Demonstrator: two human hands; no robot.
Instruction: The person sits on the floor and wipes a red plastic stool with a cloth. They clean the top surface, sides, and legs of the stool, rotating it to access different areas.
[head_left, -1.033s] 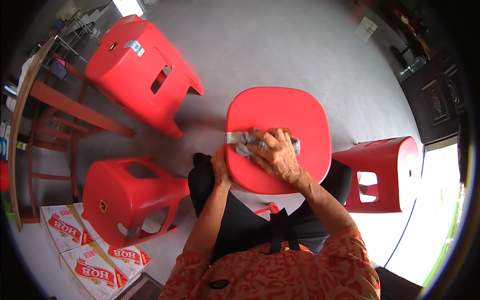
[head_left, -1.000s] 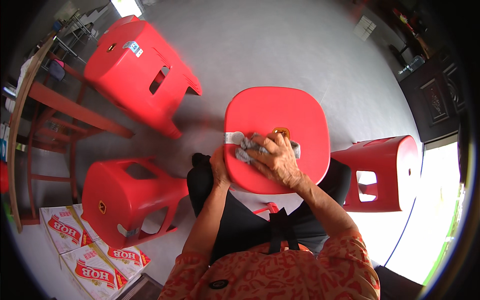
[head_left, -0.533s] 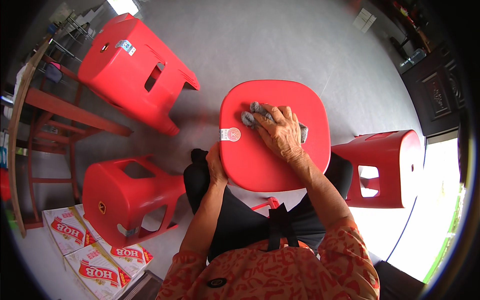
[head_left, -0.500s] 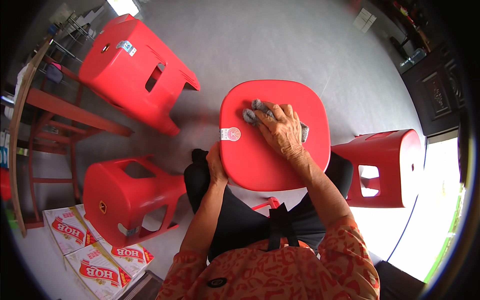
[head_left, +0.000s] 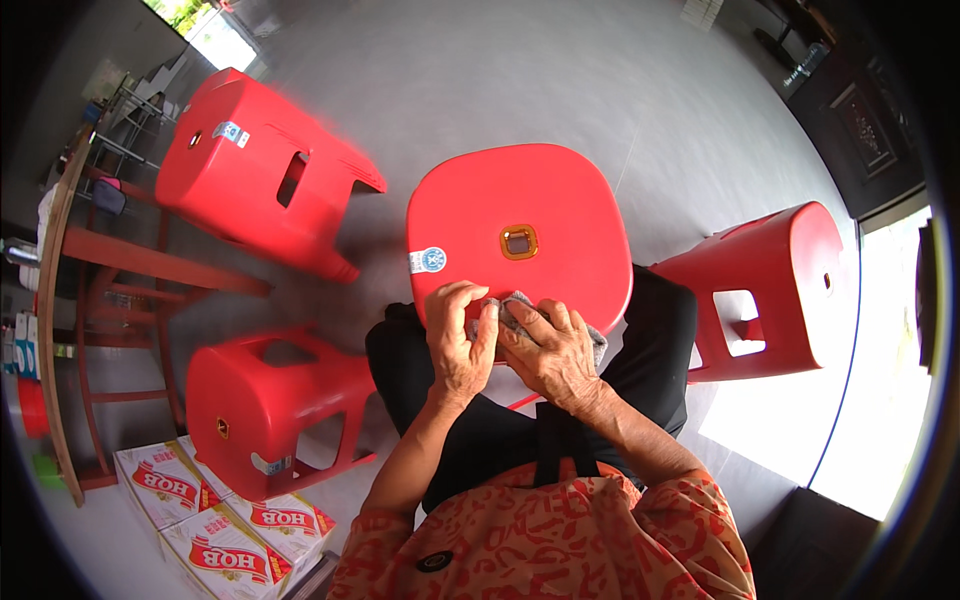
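A red plastic stool (head_left: 520,190) stands before me between my knees, with a gold-framed badge (head_left: 519,242) in its seat and a blue-and-white sticker (head_left: 428,260) at the left edge. At the seat's near edge, a grey cloth (head_left: 518,308) lies bunched under my right hand (head_left: 550,355), whose fingers press and grip it. Beside it, my left hand (head_left: 460,345) has its thumb and bent forefinger brought together at the cloth's left end. Part of the cloth is hidden beneath the fingers.
Red stools lie tipped over at the far left (head_left: 250,170), near left (head_left: 240,420) and right (head_left: 770,290). White-and-red cartons (head_left: 215,545) sit at the lower left. A wooden table (head_left: 60,300) edges the left side; a bright doorway (head_left: 880,370) opens at right.
My right hand has drawn the cloth from the seat's middle to its near edge, uncovering the badge. My left hand has left the stool's side and come to the cloth.
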